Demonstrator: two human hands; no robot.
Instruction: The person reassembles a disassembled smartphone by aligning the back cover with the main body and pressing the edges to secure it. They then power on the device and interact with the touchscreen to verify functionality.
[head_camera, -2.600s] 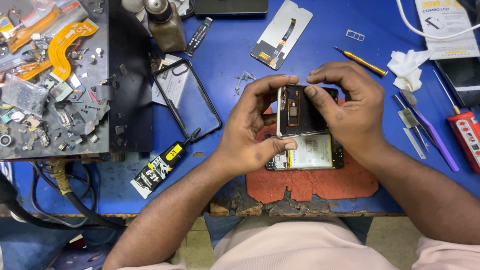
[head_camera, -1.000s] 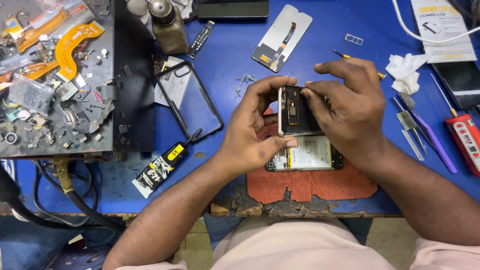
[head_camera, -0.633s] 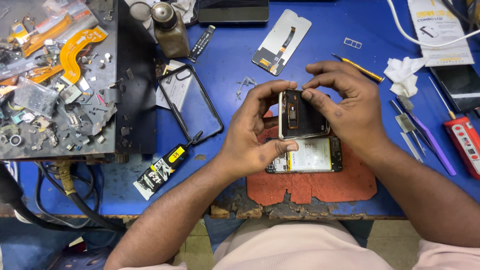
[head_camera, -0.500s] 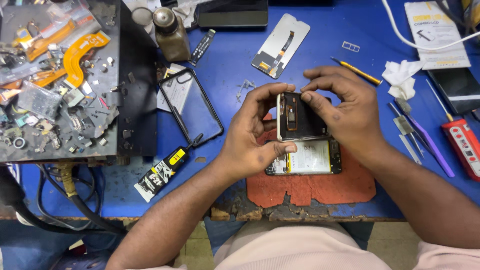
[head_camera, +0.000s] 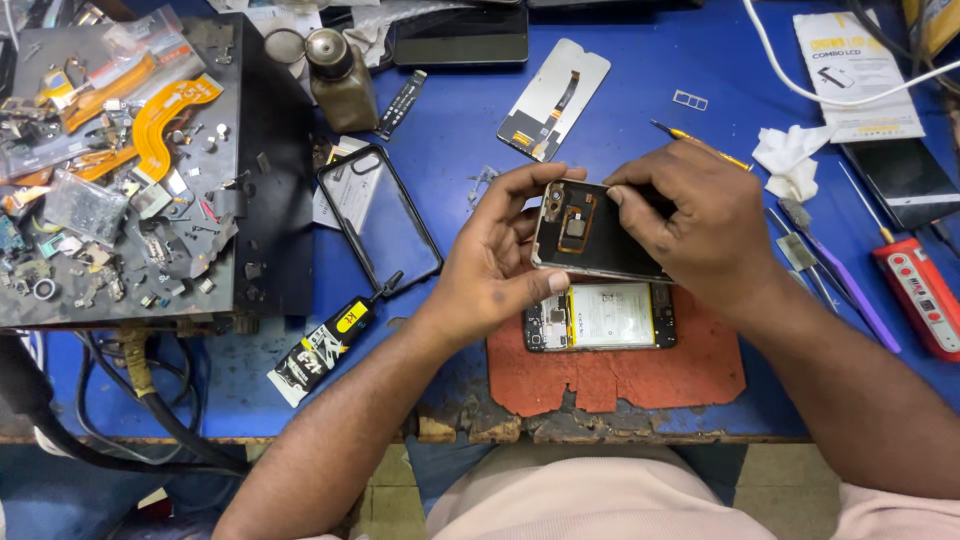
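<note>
Both hands hold a dark phone back cover (head_camera: 590, 232) just above the bench, inner side up, with its camera cut-out at the left end. My left hand (head_camera: 495, 260) grips its left edge, thumb under the lower corner. My right hand (head_camera: 700, 225) covers its right half, fingers curled over the top. Right below lies an opened phone (head_camera: 600, 317) with its battery showing, resting on a worn red mat (head_camera: 640, 375).
A clear phone case (head_camera: 380, 215) and a black glue tube (head_camera: 325, 345) lie to the left. A dark tray of small parts (head_camera: 120, 160) fills the far left. A display panel (head_camera: 555, 98), white tissue (head_camera: 790, 160), tweezers and screwdrivers (head_camera: 830, 270) sit behind and right.
The back cover has tilted flatter and turned more sideways between the hands; my right hand has slid further over its right end. The phone on the mat has not moved.
</note>
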